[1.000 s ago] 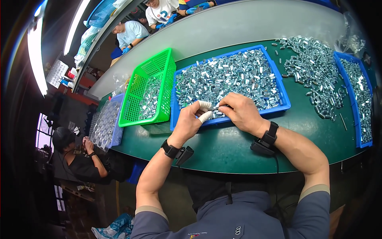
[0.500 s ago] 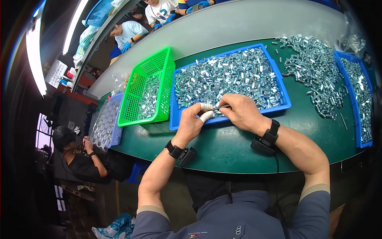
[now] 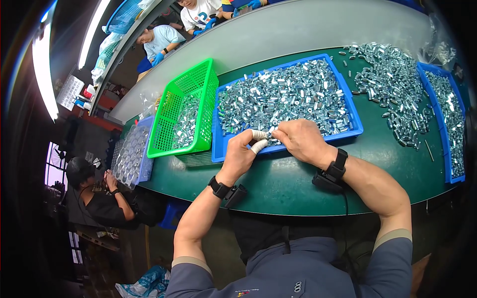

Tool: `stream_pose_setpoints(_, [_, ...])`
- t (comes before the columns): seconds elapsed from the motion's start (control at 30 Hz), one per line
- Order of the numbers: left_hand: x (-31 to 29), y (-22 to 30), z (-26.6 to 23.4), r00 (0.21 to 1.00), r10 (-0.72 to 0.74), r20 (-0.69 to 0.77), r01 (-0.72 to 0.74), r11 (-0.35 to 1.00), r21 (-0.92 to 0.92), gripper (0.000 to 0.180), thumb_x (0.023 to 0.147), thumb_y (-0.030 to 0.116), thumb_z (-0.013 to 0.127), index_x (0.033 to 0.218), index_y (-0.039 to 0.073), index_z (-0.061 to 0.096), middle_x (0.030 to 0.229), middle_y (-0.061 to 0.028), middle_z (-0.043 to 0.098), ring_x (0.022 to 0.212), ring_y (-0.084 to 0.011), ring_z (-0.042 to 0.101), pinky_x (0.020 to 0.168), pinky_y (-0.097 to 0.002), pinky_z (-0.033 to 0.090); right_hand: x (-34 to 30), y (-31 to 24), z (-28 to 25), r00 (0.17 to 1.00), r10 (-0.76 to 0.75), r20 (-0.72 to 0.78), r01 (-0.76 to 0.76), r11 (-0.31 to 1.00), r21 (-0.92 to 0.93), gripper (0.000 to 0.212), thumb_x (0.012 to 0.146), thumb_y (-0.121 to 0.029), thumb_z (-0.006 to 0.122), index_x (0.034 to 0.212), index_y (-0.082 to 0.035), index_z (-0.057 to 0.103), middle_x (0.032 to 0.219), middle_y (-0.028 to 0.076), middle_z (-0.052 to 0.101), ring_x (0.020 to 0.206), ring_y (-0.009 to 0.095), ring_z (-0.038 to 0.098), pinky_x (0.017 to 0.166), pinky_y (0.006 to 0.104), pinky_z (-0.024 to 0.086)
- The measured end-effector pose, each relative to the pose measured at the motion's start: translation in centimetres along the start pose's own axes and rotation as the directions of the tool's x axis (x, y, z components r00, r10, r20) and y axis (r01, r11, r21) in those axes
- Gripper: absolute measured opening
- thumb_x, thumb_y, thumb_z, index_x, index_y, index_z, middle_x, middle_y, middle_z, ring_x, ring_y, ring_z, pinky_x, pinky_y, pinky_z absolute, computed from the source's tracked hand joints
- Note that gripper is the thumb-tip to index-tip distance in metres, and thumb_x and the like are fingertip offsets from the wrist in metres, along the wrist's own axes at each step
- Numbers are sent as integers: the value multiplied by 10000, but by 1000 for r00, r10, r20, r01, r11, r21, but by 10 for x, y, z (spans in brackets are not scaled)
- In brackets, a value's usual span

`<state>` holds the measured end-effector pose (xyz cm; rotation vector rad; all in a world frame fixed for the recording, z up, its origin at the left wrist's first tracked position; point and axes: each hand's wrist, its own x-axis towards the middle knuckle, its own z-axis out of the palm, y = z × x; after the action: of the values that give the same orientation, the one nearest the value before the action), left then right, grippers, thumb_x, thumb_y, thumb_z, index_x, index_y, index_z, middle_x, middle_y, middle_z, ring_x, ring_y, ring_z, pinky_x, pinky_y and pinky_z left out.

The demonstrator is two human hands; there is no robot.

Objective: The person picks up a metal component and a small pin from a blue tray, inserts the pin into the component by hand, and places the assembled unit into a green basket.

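Over the front edge of the blue tray [image 3: 354, 102], my left hand [image 3: 239, 155] and my right hand [image 3: 302, 140] meet at their fingertips. White tape wraps the thumb and a finger of my left hand, which pinch a small shiny metal part [image 3: 270, 134]. My right thumb and fingers are closed against the same spot; whatever they grip is mostly hidden behind them. Heaped in the tray are short silvery metal pieces [image 3: 288, 97], some of them hollow. Each wrist wears a black strap with a small box.
Left of the tray, a green basket [image 3: 212, 94] holds similar pieces. Loose pieces [image 3: 392, 84] are piled on the green table [image 3: 258, 191], with a thin rod [image 3: 429, 150] and another blue tray [image 3: 443, 131] at right. Beyond a grey partition [image 3: 387, 25], people work; another person sits at left.
My right fingers have shifted slightly left, closer to my left fingertips. A dark slim rod that showed between the hands is now mostly hidden.
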<state>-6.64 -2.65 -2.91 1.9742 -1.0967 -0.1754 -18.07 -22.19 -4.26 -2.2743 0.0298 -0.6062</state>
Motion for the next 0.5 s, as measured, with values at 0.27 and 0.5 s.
stream_pose_setpoints(0.27, [1,-2,3,998,50,-28,-50,999,4,173,908,76,855,1030,11,752,972,-61,786,848,-127,701,791,-302,576,3,6,0,999,-24,32,21,998,65,194,970,-264,720,961,-71,712,837,155,731,844,391,727,745,526,543])
stream_pose_setpoints(0.5, [-1,-1,3,999,42,-27,-42,999,-6,169,913,72,848,1036,10,749,976,-63,785,853,-131,703,795,-304,577,0,5,4,999,-39,-25,42,991,128,212,985,-271,698,913,-72,715,830,170,727,861,394,726,738,537,539])
